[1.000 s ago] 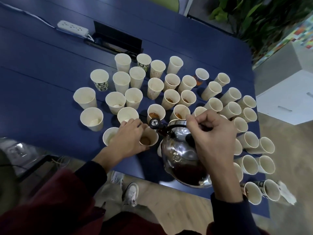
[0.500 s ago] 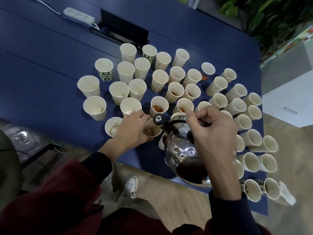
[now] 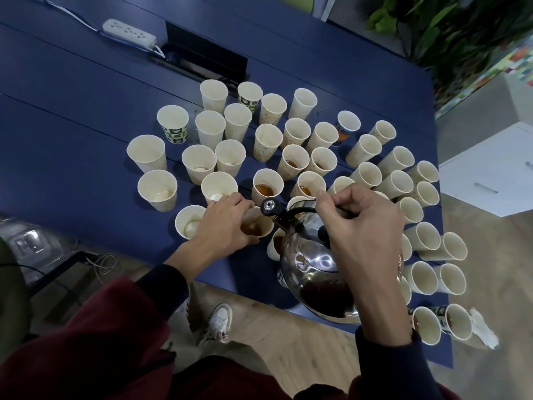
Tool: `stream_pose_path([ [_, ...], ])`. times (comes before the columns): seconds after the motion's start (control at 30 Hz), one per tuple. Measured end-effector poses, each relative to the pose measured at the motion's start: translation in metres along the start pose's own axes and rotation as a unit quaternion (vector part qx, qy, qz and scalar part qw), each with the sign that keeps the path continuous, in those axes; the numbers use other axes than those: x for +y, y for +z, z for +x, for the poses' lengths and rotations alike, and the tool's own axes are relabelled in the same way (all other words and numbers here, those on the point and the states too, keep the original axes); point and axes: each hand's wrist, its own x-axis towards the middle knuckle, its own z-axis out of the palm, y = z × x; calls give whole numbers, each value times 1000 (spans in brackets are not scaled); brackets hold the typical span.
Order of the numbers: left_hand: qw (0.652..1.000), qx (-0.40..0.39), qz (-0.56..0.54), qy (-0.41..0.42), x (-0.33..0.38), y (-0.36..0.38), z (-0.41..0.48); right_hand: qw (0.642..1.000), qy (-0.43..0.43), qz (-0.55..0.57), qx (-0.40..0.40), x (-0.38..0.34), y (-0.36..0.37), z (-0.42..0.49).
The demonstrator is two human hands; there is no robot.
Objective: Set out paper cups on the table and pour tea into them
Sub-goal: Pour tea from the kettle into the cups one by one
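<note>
Pouring step: left hand (image 3: pixel 223 223) fingers curl round a cup (image 3: pixel 259 228) near the table (image 3: pixel 86 125) edge, right hand (image 3: pixel 360 226) fingers clench the tilted kettle (image 3: pixel 314 267) handle (tea already in cup); next likely calls for levelling, then another cup.

Roughly forty-two paper cups (image 3: pixel 147 153), though a few sit half hidden behind the kettle (image 3: pixel 311 264), so the tally may be slightly off. There is one kettle and one power strip (image 3: pixel 129 34).

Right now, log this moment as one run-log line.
left hand: grips white paper cup holding tea | right hand: holds shiny steel kettle by handle, tilted | spout: near held cup's rim
</note>
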Motion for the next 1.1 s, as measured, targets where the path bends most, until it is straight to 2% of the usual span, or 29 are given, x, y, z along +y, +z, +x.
stream_pose_path([
  [0.6, 1000, 4, -4, 12, -2, 1, 1, 1000, 15, 26, -4, -4, 1, 4],
  [0.7, 999, 31, -16, 4, -1, -1, -3, 996, 38, 78, 12, -2, 1, 4],
  [0.8, 995, 91, -20, -23, -2, -6, -9, 987, 59, 142, 48, -1, 0, 4],
  [0.97, 978, 192, -17, -79, -24, -21, -28, 980, 29, 192, 47, -15, 4, 1],
  [1.1, 977, 170, -7, -131, -44, -26, -54, 982, 0, 188, 4, -27, 15, 0],
])
